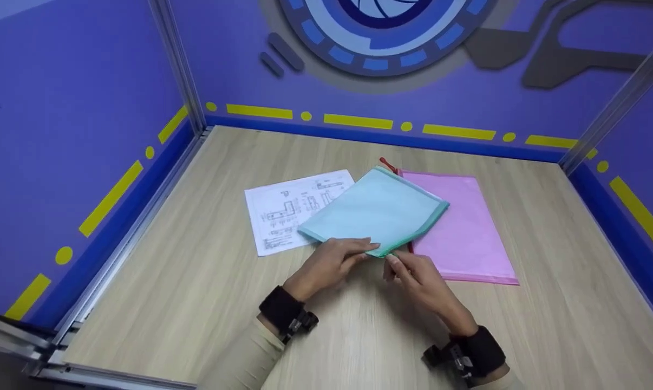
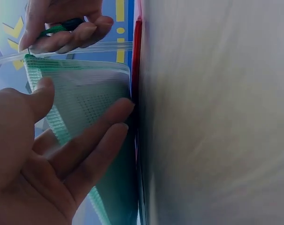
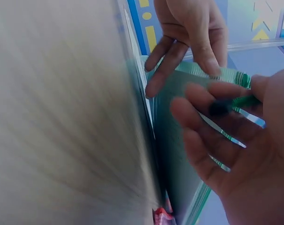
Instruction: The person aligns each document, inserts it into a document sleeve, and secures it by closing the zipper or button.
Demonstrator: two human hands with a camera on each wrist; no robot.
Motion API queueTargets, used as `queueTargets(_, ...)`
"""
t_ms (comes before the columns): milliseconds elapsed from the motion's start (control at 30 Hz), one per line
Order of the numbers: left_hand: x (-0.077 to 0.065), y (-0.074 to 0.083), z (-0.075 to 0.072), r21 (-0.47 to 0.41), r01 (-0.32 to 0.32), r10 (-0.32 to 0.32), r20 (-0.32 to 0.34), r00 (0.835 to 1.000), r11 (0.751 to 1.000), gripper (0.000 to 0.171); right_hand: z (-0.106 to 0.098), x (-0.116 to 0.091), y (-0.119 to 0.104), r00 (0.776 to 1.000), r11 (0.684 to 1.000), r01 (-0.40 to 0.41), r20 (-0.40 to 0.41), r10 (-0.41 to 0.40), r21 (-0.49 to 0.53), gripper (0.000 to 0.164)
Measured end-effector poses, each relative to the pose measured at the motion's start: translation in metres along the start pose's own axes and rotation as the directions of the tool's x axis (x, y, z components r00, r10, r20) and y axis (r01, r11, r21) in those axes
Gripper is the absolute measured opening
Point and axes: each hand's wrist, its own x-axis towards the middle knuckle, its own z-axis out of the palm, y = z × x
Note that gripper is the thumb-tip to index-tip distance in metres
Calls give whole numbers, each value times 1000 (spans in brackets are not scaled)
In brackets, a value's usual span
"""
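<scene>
A pale green mesh zip pouch (image 1: 378, 208) lies slantwise over a pink zip pouch and a printed sheet, its near corner raised off the table. My left hand (image 1: 332, 262) pinches the edge beside that corner, thumb on one face; two of its fingers stretch along the pouch in the left wrist view. At the corner itself, my right hand (image 1: 421, 276) pinches the green zipper pull (image 3: 247, 101) between thumb and forefinger. The pull's dark end lies inside its loosely curled fingers. Whether the pouch holds anything cannot be made out.
The pink zip pouch (image 1: 467, 233) lies flat to the right, with a red zipper pull (image 1: 387, 163) at its far left corner. On the left is the white sheet (image 1: 275, 216) with printed drawings. Purple panels stand around the wooden table (image 1: 158, 303).
</scene>
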Motion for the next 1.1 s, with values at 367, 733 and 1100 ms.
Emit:
queueTargets(367, 3, 1, 2, -30, -23, 22, -34, 999, 999, 34, -4, 0, 4, 980, 991, -79, -191, 58, -106, 33)
queueTargets(733, 3, 2, 0, -32, 2, -5, -89, 996, 999, 36, -8, 1, 9, 972, 984, -68, -233, 28, -167, 30)
queueTargets(1100, 4, 1, 0, -9, 32, -33, -179, 983, 999, 30, -5, 3, 9, 963, 964, -63, -269, -9, -257, 30)
